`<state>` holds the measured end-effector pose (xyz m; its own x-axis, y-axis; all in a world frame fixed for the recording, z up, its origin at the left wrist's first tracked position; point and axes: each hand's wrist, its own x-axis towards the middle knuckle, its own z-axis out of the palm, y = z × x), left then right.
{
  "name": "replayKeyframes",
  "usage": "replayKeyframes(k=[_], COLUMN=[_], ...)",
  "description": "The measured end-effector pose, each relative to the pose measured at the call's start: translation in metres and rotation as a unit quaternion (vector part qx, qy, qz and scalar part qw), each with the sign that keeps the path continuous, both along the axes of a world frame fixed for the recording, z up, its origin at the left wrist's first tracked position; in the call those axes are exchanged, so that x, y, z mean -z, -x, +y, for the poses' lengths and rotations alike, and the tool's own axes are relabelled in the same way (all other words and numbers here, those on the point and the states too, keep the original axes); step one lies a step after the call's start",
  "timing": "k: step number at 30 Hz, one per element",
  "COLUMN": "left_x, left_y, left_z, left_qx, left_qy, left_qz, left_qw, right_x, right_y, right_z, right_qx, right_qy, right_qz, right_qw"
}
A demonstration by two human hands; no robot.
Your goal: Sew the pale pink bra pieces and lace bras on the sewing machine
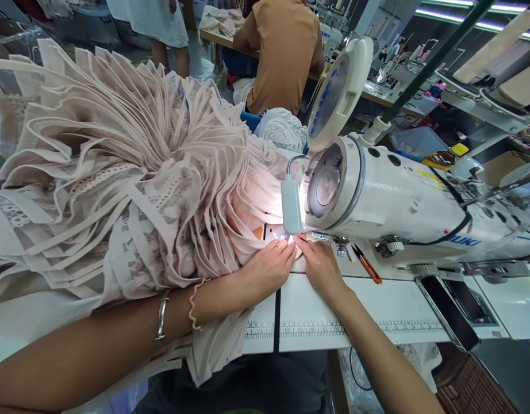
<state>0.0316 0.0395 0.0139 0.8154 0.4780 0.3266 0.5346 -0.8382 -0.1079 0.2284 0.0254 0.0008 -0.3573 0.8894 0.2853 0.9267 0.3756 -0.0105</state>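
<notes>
Close in front of the needle area of a white sewing machine (386, 190), both hands meet at a pale pink garment piece (298, 264). My left hand (271, 264) has its fingers bent and pressed together on the cloth, just left of the needle. From the other side, my right hand (322, 265) pinches the same cloth, its fingertips close to the left ones. A small lit lamp (292, 206) hangs above and hides the needle. Against my left forearm lies a large heap of pale pink lace-trimmed garments (161, 155), reaching to the machine bed.
Orange-handled snips (367, 265) lie right of my right hand. A dark phone (448, 310) rests at the table's right. A ruler strip (303, 329) runs along the front edge. A person in a brown shirt (286, 52) sits beyond the machine; another person (155, 29) stands further left.
</notes>
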Motion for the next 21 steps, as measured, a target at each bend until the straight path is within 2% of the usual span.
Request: replayKeyframes(k=[5, 21], left_x=[0.0038, -0.0016], left_y=[0.0002, 0.0028], left_z=[0.0028, 0.0070], left_qx=[-0.005, -0.006], left_qy=[0.019, 0.039], left_qz=[-0.004, -0.001], left_qw=[1.000, 0.999], right_x=[0.0012, -0.0087], right_y=[-0.0017, 0.0076], right_z=[0.0020, 0.0042], right_qx=[-0.001, 0.044], right_qy=[0.003, 0.041], right_qz=[-0.011, -0.038], right_qw=[1.000, 0.997])
